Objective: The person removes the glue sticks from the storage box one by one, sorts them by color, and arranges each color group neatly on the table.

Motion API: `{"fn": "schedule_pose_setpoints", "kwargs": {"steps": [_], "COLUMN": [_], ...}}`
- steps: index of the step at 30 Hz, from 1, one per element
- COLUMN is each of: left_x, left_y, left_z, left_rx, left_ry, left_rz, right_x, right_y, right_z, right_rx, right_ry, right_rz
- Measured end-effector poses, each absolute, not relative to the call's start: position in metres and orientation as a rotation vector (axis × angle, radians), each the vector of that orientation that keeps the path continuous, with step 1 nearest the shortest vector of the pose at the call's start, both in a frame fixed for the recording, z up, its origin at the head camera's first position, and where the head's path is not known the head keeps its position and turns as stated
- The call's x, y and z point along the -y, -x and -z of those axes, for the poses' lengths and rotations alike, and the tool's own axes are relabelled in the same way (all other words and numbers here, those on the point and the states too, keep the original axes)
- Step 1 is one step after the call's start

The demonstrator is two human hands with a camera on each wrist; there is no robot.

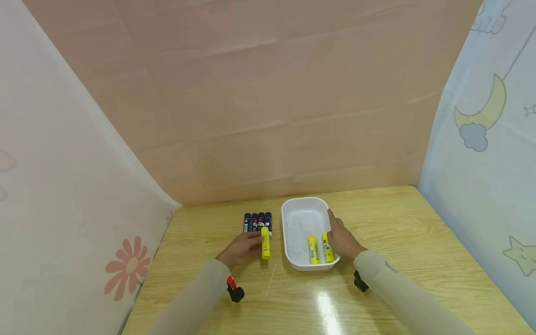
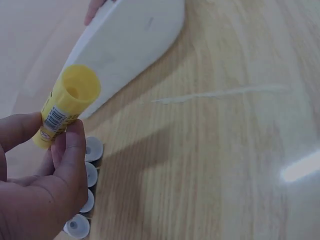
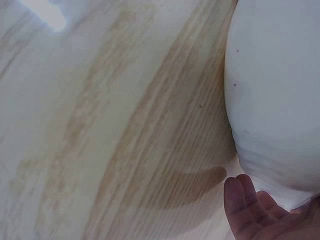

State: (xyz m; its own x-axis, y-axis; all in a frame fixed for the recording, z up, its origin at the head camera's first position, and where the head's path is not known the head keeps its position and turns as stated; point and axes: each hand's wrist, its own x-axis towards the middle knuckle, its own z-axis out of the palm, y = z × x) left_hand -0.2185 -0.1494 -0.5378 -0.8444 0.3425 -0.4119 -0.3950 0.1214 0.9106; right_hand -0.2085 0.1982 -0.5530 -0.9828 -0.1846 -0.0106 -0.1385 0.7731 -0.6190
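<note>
My left hand (image 1: 243, 250) pinches a yellow glue stick (image 1: 265, 243) between thumb and fingers, left of the white plastic tray (image 1: 287, 246). In the left wrist view that glue stick (image 2: 75, 95) has a hollow end turned toward the camera and a barcode label. My right hand (image 1: 344, 239) grips the tray's right wall, with fingers (image 3: 242, 200) outside it; its thumb is hidden in the right wrist view. Inside the tray, two yellow glue sticks lie near the front, one on the left (image 1: 313, 250) and one on the right (image 1: 328, 248) beside my right hand.
Several dark blue glue sticks (image 1: 254, 222) lie side by side behind my left hand; their pale ends (image 2: 77, 226) show in the left wrist view. The wooden table (image 1: 398, 232) meets a tan sheet (image 1: 272, 116) at the back and patterned cloths at both sides.
</note>
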Motion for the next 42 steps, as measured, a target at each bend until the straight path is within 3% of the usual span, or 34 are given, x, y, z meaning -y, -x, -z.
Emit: {"fn": "schedule_pose_setpoints", "kwargs": {"steps": [27,42], "left_x": [0.126,0.126], "left_y": [0.207,0.206], "left_z": [0.552,0.553], "left_rx": [-2.241,-2.224], "left_ry": [0.124,0.172], "left_rz": [-1.395,-1.433], "right_x": [-0.200,-0.197], "right_y": [0.212,0.211], "right_z": [0.559,0.556], "right_rx": [-2.871,-2.868], "right_ry": [0.281,0.248], "right_rz": [1.022,1.011]}}
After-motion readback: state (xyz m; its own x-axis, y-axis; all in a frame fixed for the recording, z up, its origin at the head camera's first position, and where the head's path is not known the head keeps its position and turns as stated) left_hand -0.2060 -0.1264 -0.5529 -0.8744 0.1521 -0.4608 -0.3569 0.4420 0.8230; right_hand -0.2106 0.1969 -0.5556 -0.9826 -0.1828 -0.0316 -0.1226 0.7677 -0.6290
